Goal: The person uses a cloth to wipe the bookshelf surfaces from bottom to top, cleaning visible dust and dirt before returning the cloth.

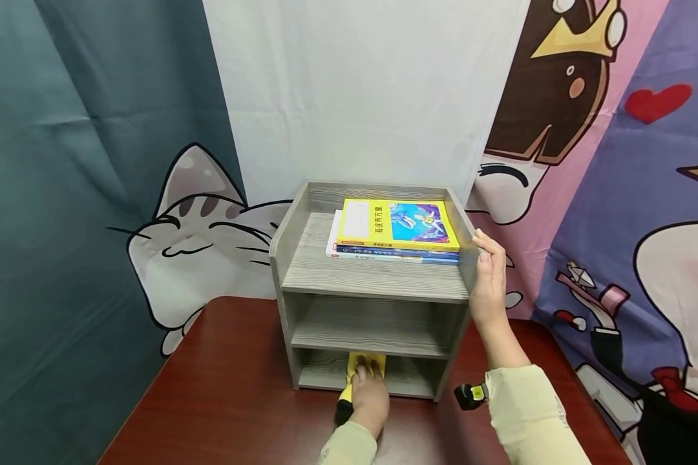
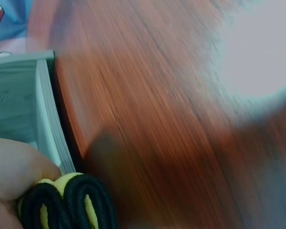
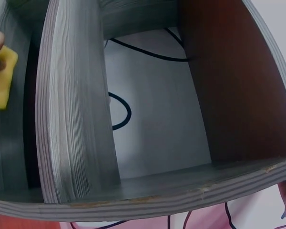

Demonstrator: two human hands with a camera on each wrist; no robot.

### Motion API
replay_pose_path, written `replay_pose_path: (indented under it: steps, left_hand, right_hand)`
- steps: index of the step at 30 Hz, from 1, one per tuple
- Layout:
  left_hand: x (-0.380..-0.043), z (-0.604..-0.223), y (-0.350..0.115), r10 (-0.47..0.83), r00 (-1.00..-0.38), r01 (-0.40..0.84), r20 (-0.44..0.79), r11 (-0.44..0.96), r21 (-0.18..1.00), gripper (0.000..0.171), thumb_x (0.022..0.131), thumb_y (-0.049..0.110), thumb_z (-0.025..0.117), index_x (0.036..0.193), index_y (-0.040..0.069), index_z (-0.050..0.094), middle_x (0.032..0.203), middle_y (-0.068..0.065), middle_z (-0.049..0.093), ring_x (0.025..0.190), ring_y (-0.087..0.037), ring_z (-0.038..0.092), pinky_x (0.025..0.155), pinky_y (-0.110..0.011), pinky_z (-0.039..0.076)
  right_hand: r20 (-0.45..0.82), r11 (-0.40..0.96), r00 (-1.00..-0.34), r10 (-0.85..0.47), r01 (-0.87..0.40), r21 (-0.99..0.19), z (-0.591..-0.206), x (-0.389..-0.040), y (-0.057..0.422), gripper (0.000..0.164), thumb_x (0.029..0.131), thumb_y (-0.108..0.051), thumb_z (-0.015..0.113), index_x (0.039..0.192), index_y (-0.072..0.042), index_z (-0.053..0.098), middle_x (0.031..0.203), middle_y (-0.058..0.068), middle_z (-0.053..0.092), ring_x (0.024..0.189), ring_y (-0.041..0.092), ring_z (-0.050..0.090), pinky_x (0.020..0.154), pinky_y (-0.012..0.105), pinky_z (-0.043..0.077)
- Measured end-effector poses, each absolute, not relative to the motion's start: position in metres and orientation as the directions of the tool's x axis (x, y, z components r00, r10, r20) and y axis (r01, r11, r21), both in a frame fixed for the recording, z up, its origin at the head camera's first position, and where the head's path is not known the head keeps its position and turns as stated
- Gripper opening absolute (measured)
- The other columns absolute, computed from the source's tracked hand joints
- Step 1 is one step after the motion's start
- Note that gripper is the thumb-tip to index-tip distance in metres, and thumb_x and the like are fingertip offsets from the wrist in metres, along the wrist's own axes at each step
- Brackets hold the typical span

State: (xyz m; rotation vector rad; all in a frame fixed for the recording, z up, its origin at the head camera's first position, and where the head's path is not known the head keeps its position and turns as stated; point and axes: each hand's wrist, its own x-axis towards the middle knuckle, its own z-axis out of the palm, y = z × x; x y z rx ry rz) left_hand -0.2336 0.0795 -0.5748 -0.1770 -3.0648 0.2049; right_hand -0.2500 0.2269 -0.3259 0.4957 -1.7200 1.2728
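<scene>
Under left grip, yellow cloth on bottom shelf

A cartoon-printed backdrop (smiling cat left, red heart right) hangs behind a reddish-brown table.

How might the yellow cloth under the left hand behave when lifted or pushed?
The yellow cloth is likely floppy: its black-edged end bends into loops. It may unfold, since nothing visible fastens those loops. Rolling seems unlikely; its yellow part looks flat.

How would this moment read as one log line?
left hand: on yellow cloth, bottom shelf | right hand: holds side panel | books: top shelf
</scene>
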Motion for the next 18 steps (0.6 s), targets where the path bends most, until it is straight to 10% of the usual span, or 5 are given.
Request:
replay_pose_path:
  steps: [18]
  left_hand:
    - [-0.226,-0.587,0.13,0.261,-0.958,0.224,0.116,0.939,-0.262,0.046,0.093,0.03,0.041,0.137,0.018,0.045,0.123,0.007,0.055,0.114,-0.021,0.033,0.087,-0.033,0.028]
  right_hand:
    - [0.847,0.365,-0.49,0.207,-0.765,-0.531,-0.327,-0.25,0.225,0.027,0.092,0.005,0.029,0.111,0.021,0.041,0.123,0.039,0.037,0.123,0.033,0.037,0.104,0.029,0.025]
